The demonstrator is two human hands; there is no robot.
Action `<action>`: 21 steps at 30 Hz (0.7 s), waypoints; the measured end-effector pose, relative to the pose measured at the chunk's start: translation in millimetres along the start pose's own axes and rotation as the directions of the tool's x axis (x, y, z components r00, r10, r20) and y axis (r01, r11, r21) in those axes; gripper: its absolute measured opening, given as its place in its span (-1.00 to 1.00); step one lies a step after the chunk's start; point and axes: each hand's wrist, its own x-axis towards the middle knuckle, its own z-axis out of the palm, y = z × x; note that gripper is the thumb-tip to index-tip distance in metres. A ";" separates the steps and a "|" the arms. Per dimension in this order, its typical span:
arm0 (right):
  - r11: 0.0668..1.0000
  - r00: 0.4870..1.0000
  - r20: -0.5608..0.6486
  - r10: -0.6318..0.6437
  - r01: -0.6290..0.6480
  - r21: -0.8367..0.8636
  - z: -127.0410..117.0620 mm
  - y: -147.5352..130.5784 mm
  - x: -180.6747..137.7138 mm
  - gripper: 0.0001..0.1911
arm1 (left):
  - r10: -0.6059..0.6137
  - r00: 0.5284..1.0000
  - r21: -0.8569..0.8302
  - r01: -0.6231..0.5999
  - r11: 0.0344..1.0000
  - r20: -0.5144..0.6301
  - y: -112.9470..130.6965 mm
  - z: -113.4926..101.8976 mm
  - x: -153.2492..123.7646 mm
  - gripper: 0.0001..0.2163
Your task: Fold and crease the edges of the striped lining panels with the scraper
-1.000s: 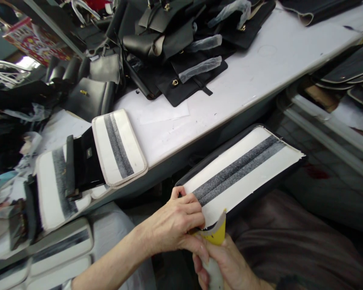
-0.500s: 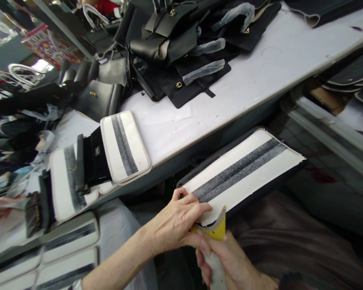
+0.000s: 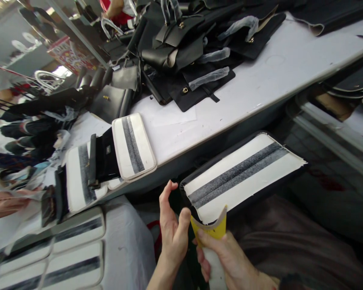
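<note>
Lower centre of the frame, and the right hand (image 3: 230, 255) is clasped firmly round the pale handle of a yellow-headed tool (image 3: 216, 230) — its curved edge sits right at the near end of the white striped panel (image 3: 245, 193), right of centre. The left hand (image 3: 173, 231), just beside, has its grip released, fingers up. Upper centre, black bags (image 3: 166, 56) lie heaped on the white table (image 3: 248, 94), their insides hidden — and at far right, a rack (image 3: 326, 123) holds dark pieces (image 3: 355, 72).

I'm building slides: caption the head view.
Right hand holds yellow-headed tool at near end of striped white panel, left hand open.
</note>
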 end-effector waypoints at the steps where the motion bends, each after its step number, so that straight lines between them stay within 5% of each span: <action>1: 1.000 1.000 -0.002 -0.009 0.009 -0.002 0.0 0.0 -0.2 -0.44 | -0.031 0.999 0.042 0.032 0.999 -0.012 2.2 9.6 3.0 -0.47; 6: 0.999 0.998 0.044 -0.034 0.035 -0.018 -3.0 -3.6 -1.3 -0.40 | -0.064 0.993 0.225 0.040 0.974 0.098 3.9 38.1 16.9 -0.52; 21: 0.991 0.969 0.217 0.116 -0.100 -0.085 -31.8 -21.2 -5.4 -0.56 | -0.094 0.995 0.486 0.071 0.871 0.024 16.0 51.7 15.1 -0.60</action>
